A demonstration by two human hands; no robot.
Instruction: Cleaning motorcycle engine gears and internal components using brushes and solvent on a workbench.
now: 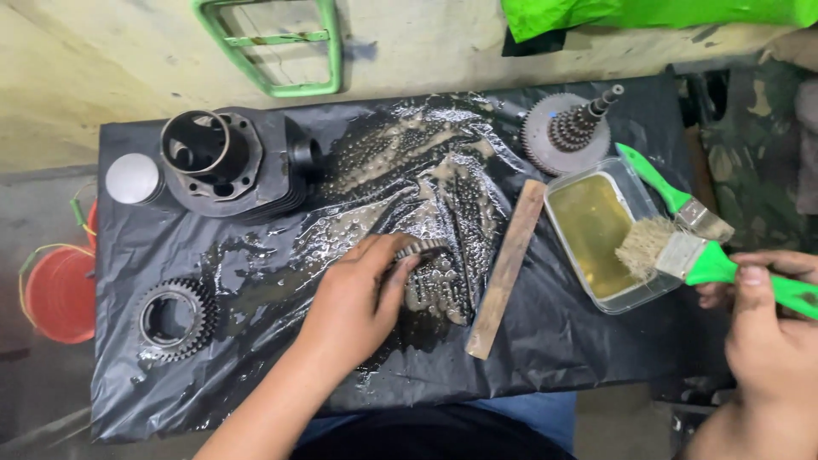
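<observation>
Gear [423, 250], toothed and oily, lies under my left hand [358, 298], fingers clasping it on wet black plastic sheet [256, 375] over the tabletop. My right hand [767, 332] grips a green paintbrush [682, 255] over the solvent tub [596, 230]. Cleaning looks unfinished; cylinder [230, 162], gear cluster [567, 128], concrete floor [68, 68] surround.

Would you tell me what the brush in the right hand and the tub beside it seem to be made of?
Brush: glossy green handle, likely plastic; pale bristles, fibre unclear; shiny metal-looking band. Tub: clear plastic, apparently, since the yellowish liquid shows through.
</observation>
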